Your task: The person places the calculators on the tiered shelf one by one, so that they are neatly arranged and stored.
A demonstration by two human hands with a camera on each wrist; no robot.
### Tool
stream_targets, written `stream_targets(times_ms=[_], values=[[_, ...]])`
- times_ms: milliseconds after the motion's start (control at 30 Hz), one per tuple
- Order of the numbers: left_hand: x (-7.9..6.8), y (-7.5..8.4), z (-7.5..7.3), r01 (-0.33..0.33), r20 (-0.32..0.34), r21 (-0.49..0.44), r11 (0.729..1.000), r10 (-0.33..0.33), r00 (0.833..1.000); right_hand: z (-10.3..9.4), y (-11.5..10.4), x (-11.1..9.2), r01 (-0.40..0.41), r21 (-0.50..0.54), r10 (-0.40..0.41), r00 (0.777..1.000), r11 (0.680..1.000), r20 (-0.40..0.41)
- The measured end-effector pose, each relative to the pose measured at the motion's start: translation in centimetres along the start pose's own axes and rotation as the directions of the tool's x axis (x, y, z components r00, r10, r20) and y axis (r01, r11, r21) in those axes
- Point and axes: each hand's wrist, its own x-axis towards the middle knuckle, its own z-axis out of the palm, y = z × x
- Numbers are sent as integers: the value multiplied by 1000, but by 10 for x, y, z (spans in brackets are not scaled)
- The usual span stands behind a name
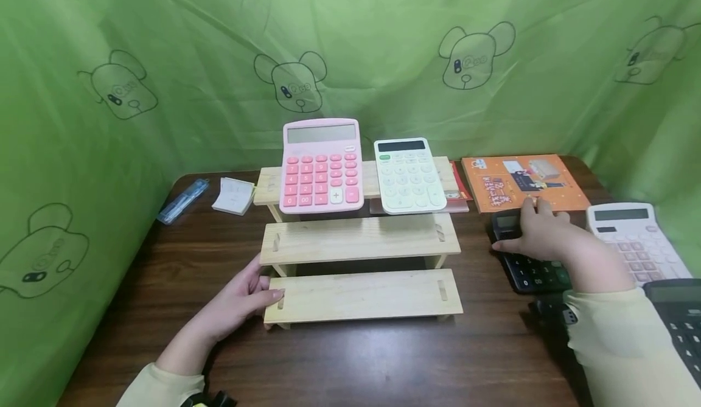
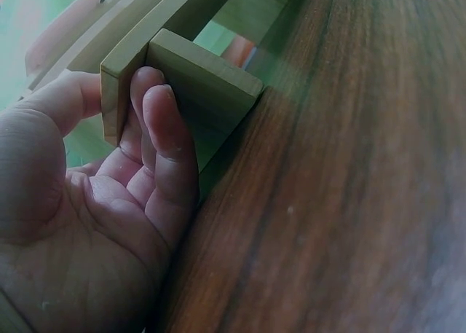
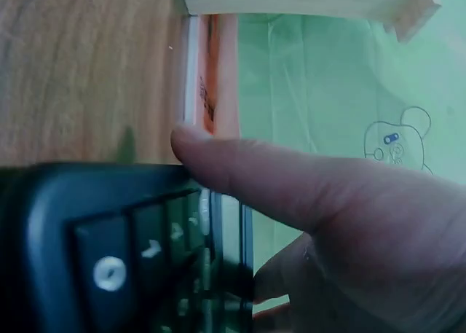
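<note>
My left hand point(image 1: 241, 297) pinches the left end of the lowest step of a three-tier wooden stand point(image 1: 361, 297). In the left wrist view the thumb lies over the board's end point(image 2: 113, 100), with fingers curled beneath it. On the top tier a pink calculator point(image 1: 321, 166) and a smaller pale green-white calculator point(image 1: 411, 176) lean back side by side. To the stand's right, my right hand point(image 1: 547, 233) grips a black calculator point(image 1: 528, 273), thumb along its left edge and fingers over its far part. Its dark keys point(image 3: 109, 260) show up close in the right wrist view.
An orange book point(image 1: 526, 182) lies behind the black calculator. At right are a white calculator with pinkish keys point(image 1: 638, 236) and another dark calculator point(image 1: 676, 309). Left of the stand lie a white notepad point(image 1: 233, 195) and a blue packet point(image 1: 183, 201). Green curtain point(image 1: 383, 90) encloses the table.
</note>
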Motion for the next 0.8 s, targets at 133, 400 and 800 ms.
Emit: stream_targets(times_ms=[133,400,800], values=[[-1,2,0,14,-5,8,1000,-14,1000,5,-6,0,56,5,-56,998,998,7],[-1,0,0,-8,3,-3,1000,8,1000,10,-26,-1,139,2,-139,990,990,19],[0,-1,1,-26,16,-22,999,26,1000,21,-50,-4,158,-36,-159,987,987,-25]])
